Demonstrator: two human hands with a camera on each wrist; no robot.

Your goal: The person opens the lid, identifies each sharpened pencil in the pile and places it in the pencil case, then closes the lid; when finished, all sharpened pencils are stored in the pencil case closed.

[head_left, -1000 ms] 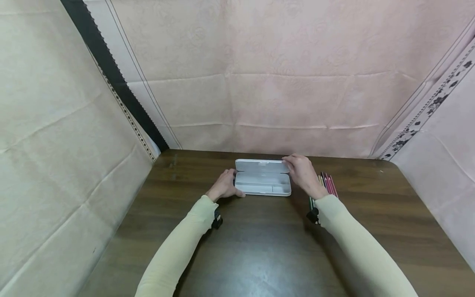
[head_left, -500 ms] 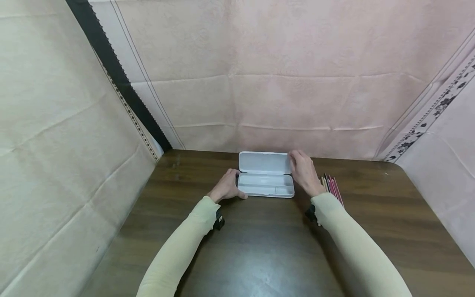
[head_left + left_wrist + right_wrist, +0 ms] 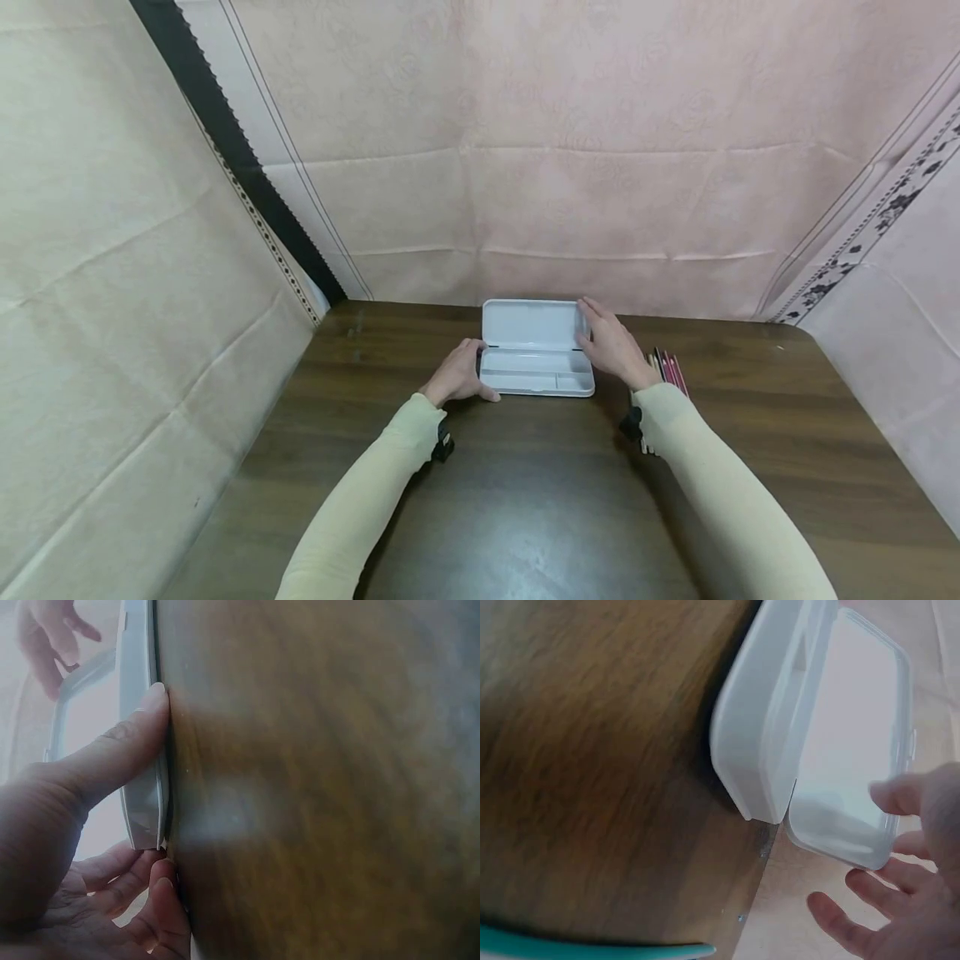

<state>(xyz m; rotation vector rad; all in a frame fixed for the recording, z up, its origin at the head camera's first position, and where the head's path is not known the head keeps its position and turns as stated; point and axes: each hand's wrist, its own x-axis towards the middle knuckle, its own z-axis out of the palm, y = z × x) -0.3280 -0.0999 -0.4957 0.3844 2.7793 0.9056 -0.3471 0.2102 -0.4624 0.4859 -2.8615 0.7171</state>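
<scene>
A white plastic pencil case (image 3: 517, 383) stands on the table with its hinged lid (image 3: 528, 323) raised at the back. Its bottom tray shows divided compartments. My left hand (image 3: 457, 373) holds the case's left end; in the left wrist view the thumb (image 3: 124, 750) presses along the front wall and the other fingers bend at the end. At the lid's right edge is my right hand (image 3: 611, 346). In the right wrist view its thumb overlaps the lid's inner face, and the other fingers lie spread and loose at and beyond the edge.
Several thin pens or pencils (image 3: 670, 371), some of them pink, lie right of the case, partly hidden by the right wrist. A teal one (image 3: 600, 949) shows in the right wrist view. Pale cloth walls (image 3: 562, 208) rise behind the table (image 3: 487, 517) and beside it.
The lid has swung further up and back, with my right hand moving along its right edge; the right fingers now look straighter. The left hand has kept its place on the case.
</scene>
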